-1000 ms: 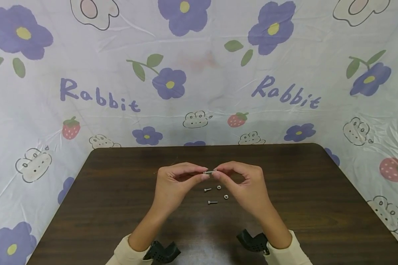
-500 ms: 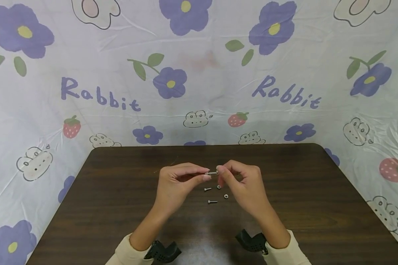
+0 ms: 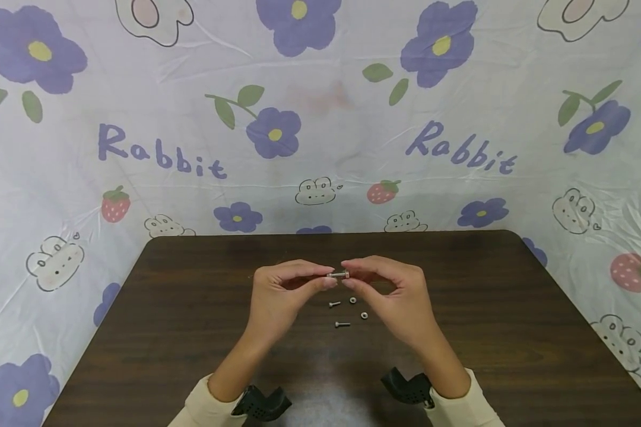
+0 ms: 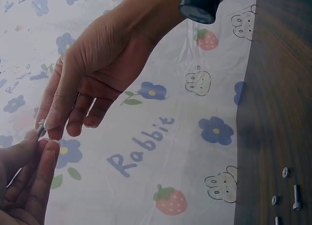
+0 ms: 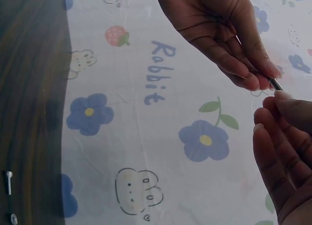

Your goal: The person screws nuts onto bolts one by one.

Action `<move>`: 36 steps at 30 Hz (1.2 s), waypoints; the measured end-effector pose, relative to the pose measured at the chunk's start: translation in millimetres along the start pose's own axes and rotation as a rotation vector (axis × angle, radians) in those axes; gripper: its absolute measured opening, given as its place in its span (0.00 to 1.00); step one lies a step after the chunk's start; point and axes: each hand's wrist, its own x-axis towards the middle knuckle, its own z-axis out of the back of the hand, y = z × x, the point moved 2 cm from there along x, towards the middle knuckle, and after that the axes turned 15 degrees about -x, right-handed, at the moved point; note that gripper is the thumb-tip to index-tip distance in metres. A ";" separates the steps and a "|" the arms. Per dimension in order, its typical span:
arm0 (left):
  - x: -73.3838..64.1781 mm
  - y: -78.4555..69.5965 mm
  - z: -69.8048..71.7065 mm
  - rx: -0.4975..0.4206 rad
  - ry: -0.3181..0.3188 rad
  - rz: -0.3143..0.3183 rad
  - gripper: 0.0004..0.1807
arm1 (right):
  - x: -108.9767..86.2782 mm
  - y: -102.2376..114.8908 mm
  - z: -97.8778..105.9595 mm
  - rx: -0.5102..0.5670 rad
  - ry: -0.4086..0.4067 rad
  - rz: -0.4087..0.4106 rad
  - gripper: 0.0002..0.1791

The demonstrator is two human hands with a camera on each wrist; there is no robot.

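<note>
My left hand [image 3: 280, 296] pinches one end of a small metal bolt [image 3: 338, 274] between thumb and fingers, above the table. At the bolt's other end sits a wider metal piece that looks like a nut [image 3: 346, 274]. My right hand [image 3: 395, 296] has index finger and thumb at this piece, one above and one below it. In the right wrist view the right thumb lies against the end of the bolt [image 5: 276, 84], and its other fingers are loosely bent. The left wrist view shows the bolt [image 4: 41, 129] largely covered by fingertips.
On the dark wooden table [image 3: 192, 332] below the hands lie a shorter bolt [image 3: 334, 304], a longer bolt [image 3: 342, 324], and two nuts, one farther back [image 3: 353, 300] and one nearer [image 3: 364, 315]. A printed cloth [image 3: 320, 154] hangs behind the table.
The right fingers shifted slightly right and curled at the bolt's end, then came back with index and thumb spread around it. The left hand kept its hold; the loose parts stayed put.
</note>
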 end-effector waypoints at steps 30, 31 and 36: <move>0.0 1.6 -0.5 0.024 -0.004 -0.041 0.07 | -1.7 -0.6 -0.2 -0.047 0.028 -0.102 0.11; 0.0 1.0 0.0 0.027 -0.008 -0.041 0.07 | -1.6 -0.5 0.6 -0.042 0.031 -0.093 0.14; 0.5 -0.3 0.9 0.020 -0.011 -0.032 0.07 | -0.5 0.2 1.8 -0.025 0.013 -0.021 0.20</move>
